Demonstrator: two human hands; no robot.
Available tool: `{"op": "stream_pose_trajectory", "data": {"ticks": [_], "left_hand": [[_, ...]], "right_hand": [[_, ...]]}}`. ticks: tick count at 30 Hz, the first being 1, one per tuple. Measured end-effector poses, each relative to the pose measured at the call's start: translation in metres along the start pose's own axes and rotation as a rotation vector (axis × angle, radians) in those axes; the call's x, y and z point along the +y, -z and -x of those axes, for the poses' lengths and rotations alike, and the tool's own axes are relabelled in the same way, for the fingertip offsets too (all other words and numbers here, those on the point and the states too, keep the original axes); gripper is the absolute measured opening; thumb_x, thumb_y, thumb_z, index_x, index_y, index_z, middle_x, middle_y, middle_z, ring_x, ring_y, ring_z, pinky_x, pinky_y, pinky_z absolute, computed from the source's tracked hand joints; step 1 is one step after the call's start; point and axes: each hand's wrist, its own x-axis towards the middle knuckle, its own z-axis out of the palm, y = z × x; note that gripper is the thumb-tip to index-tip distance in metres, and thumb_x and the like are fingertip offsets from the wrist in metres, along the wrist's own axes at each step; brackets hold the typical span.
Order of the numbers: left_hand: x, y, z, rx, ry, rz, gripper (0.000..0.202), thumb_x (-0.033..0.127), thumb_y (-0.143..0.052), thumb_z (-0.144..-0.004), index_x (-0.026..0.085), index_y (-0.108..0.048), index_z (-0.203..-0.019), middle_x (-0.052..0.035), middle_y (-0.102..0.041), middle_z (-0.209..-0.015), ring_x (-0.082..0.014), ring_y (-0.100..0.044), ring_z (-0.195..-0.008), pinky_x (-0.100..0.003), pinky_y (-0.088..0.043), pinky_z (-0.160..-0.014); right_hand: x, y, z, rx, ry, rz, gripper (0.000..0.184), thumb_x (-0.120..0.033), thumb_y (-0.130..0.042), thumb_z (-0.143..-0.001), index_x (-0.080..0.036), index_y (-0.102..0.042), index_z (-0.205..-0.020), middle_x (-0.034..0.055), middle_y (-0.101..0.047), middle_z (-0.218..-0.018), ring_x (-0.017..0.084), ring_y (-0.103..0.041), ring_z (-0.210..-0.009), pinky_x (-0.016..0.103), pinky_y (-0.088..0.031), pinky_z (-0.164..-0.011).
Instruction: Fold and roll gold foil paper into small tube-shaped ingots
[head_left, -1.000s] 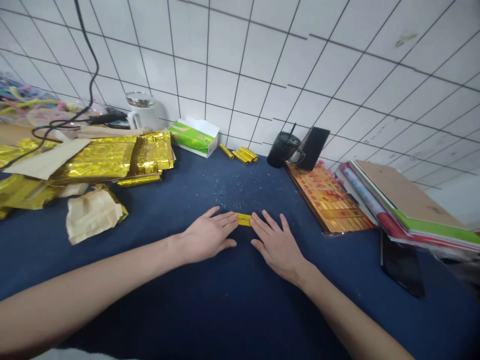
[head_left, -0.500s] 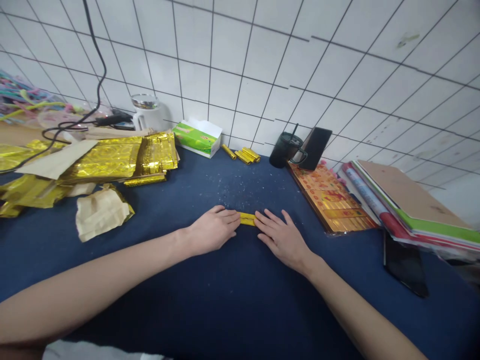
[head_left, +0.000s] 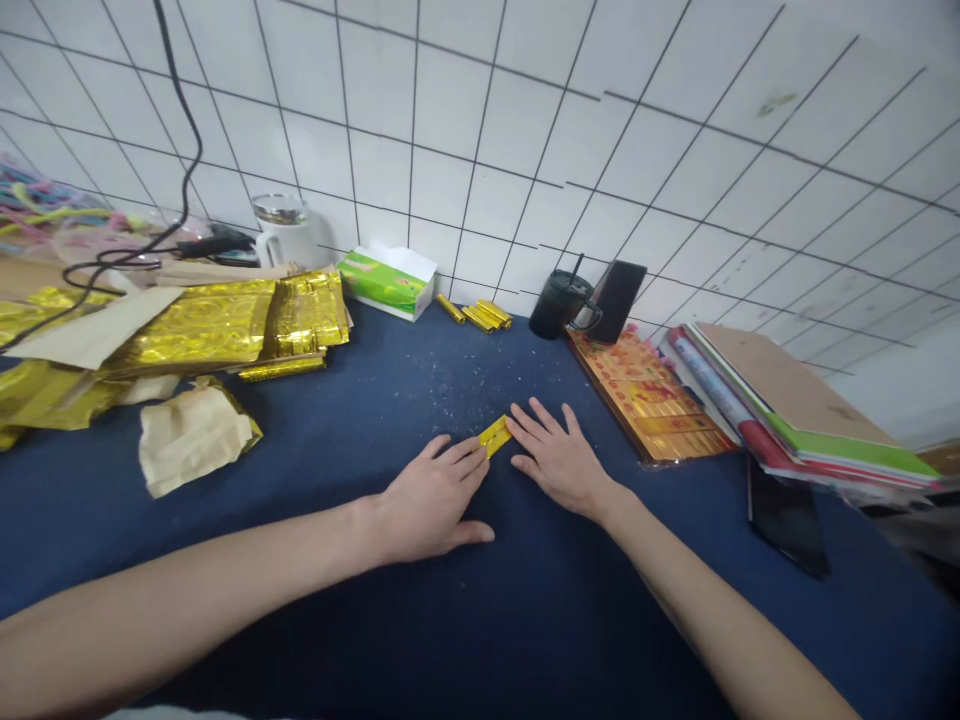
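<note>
Gold strip (head_left: 496, 434) is laid slantwise on blue tabletop (head_left: 465, 630), its left end covered by open, outstretched fingers of left hand (head_left: 431, 498), its right end touched by open, spread fingers of right hand (head_left: 561, 460)

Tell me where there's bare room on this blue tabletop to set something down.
Bare: the near tabletop between the forearms, and the stretch between the left hand and the crumpled paper. Crowded: far left, with gold sheets, and right, with the orange packet and brown-topped stack.
</note>
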Motion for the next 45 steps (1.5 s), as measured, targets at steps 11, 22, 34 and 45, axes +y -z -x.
{"op": "stream_pose_trajectory", "data": {"ticks": [11, 22, 34, 45], "left_hand": [[-0.004, -0.002, 0.001, 0.002, -0.022, 0.034, 0.073, 0.060, -0.041, -0.075, 0.010, -0.034, -0.127, -0.0162, -0.037, -0.133, -0.0246, -0.026, -0.126, -0.042, -0.013, -0.102], [-0.011, 0.002, -0.003, 0.022, -0.040, 0.002, 0.049, 0.049, -0.048, -0.078, 0.014, -0.049, -0.112, -0.0135, -0.048, -0.123, -0.0235, -0.040, -0.116, -0.041, -0.017, -0.100], [-0.027, 0.002, -0.019, 0.089, -0.016, -0.014, 0.016, 0.019, -0.049, -0.080, 0.018, -0.057, -0.094, -0.0032, -0.059, -0.083, -0.0175, -0.051, -0.084, -0.032, -0.034, -0.080], [-0.024, 0.004, -0.024, 0.073, 0.068, -0.064, 0.015, 0.023, -0.049, -0.081, 0.017, -0.062, -0.087, -0.0045, -0.054, -0.079, -0.0180, -0.050, -0.078, -0.030, -0.036, -0.070]], "right_hand": [[-0.034, 0.005, 0.004, -0.070, 0.173, -0.301, 0.069, -0.054, -0.025, -0.085, -0.014, -0.010, -0.138, 0.0105, -0.018, -0.142, 0.023, -0.014, -0.130, 0.050, -0.012, -0.104], [-0.010, -0.001, -0.004, -0.028, 0.025, -0.202, 0.049, -0.040, -0.028, -0.089, -0.021, -0.025, -0.134, 0.0048, -0.028, -0.140, 0.024, -0.019, -0.129, 0.056, -0.014, -0.101], [-0.005, -0.013, -0.001, 0.234, -0.036, -0.326, 0.022, -0.021, -0.045, -0.083, -0.024, -0.056, -0.102, 0.0013, -0.058, -0.116, 0.020, -0.047, -0.113, 0.049, -0.028, -0.098], [-0.004, -0.014, -0.009, 0.356, 0.062, -0.315, 0.020, -0.018, -0.044, -0.084, -0.018, -0.063, -0.090, 0.0048, -0.064, -0.104, 0.018, -0.056, -0.098, 0.037, -0.038, -0.091]]}}
